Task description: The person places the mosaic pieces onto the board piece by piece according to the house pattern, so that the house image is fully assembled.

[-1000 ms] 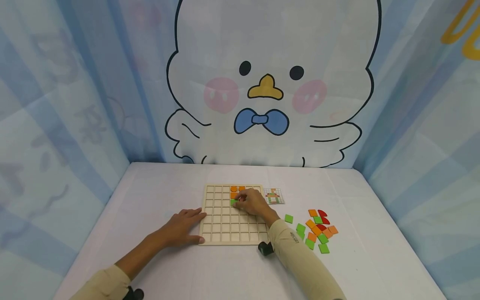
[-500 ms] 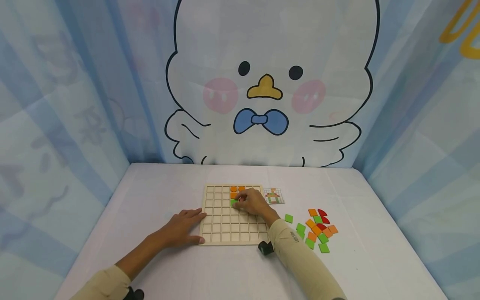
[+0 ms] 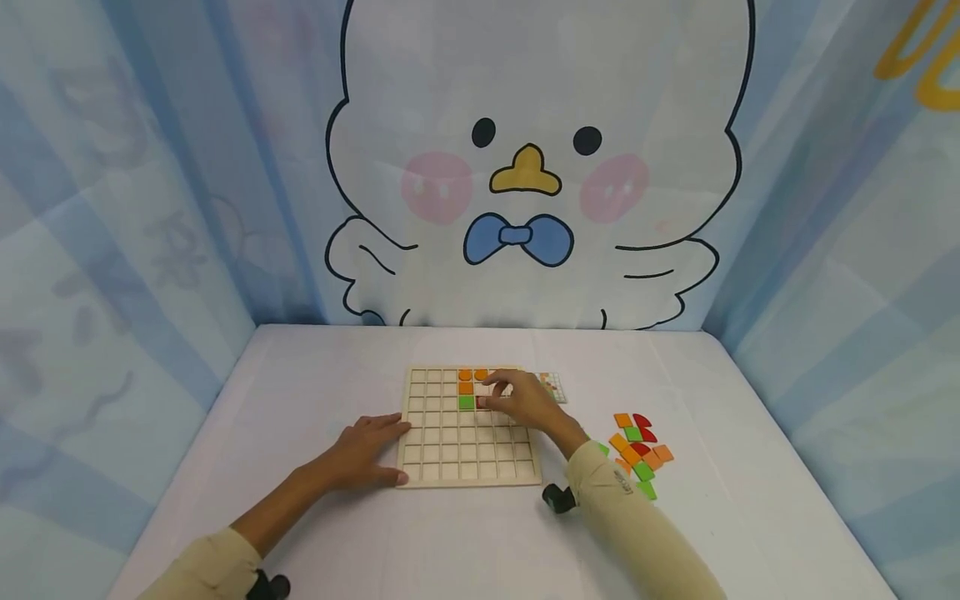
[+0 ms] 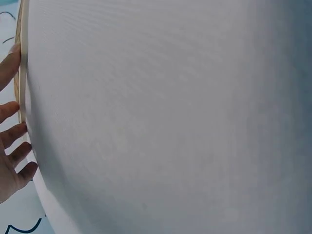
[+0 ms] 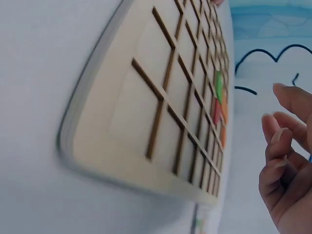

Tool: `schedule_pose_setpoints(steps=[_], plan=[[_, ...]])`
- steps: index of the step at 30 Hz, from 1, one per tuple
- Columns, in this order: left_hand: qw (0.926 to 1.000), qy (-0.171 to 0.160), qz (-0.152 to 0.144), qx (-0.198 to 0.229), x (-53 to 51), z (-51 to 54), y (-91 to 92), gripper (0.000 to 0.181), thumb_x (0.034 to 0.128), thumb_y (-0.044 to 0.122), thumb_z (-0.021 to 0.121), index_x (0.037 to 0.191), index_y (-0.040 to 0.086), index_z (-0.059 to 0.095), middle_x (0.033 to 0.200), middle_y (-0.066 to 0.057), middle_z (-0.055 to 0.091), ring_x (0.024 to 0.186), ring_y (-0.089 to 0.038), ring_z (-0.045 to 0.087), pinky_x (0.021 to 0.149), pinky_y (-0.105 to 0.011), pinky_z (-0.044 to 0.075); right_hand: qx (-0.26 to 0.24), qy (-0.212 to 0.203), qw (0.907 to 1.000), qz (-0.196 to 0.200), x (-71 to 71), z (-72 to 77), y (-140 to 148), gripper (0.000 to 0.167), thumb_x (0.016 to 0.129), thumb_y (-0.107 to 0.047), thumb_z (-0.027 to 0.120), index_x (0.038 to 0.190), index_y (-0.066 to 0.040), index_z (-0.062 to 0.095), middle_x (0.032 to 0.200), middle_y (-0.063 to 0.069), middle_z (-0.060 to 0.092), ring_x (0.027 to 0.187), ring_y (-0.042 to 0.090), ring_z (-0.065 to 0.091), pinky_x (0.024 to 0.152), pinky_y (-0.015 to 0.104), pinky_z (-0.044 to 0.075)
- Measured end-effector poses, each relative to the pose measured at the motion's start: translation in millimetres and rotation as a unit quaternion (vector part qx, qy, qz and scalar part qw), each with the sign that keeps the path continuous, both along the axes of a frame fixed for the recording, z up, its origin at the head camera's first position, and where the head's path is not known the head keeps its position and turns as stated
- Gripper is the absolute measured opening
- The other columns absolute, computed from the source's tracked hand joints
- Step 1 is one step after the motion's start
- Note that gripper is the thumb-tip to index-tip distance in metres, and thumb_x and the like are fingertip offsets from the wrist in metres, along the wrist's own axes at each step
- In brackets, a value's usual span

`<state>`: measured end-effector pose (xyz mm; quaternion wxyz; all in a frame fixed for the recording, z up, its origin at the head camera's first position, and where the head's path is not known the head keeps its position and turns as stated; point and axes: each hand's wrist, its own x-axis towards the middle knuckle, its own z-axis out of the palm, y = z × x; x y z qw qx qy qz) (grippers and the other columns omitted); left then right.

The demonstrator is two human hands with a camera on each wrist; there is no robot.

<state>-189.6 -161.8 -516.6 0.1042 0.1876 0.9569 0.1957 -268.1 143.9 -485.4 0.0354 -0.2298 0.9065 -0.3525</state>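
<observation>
A wooden grid board lies on the white table. In its upper part sit two orange pieces in the far row, an orange square, a green square below that, and a red piece beside the green one. My left hand rests at the board's left edge, fingers spread and touching the frame. Over the upper right of the board is my right hand, its fingers loosely bent. In the right wrist view nothing shows between thumb and fingers. That hand partly covers the red piece in the head view.
A pattern card lies beyond the right hand, partly covered. Loose orange, green and red pieces lie scattered on the table to the right, some behind the right sleeve. A printed curtain stands behind the table.
My right hand has drawn back to the right from the green square, uncovering the red piece beside it. The sleeve now covers more loose pieces. My left hand stays at the board's edge.
</observation>
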Motion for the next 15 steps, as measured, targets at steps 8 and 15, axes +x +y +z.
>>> schedule_pose_setpoints(steps=[8,15], plan=[[0.9998,-0.010,0.018,0.003,-4.2,7.3,6.9,0.082,0.0763,0.043,0.085,0.145,0.014,0.053,0.156,-0.013,0.043,0.140,-0.039,0.039,0.106,-0.062,0.036,-0.011,-0.022,0.9980,-0.058,20.1,33.2,46.5,0.031,0.095,-0.027,0.070,0.121,-0.011,0.069,0.093,0.003,0.067,0.058,0.013,0.052,0.056,0.029,0.048],[0.9996,0.001,0.025,0.013,-3.6,6.7,7.0,0.082,0.0716,0.041,0.089,0.141,0.012,0.057,0.146,-0.018,0.050,0.127,-0.039,0.047,0.103,-0.057,0.041,-0.016,-0.030,0.9932,-0.112,41.0,50.5,102.2,0.033,0.097,-0.027,0.068,0.126,-0.012,0.066,0.101,0.010,0.066,0.052,0.015,0.049,0.050,0.028,0.047]])
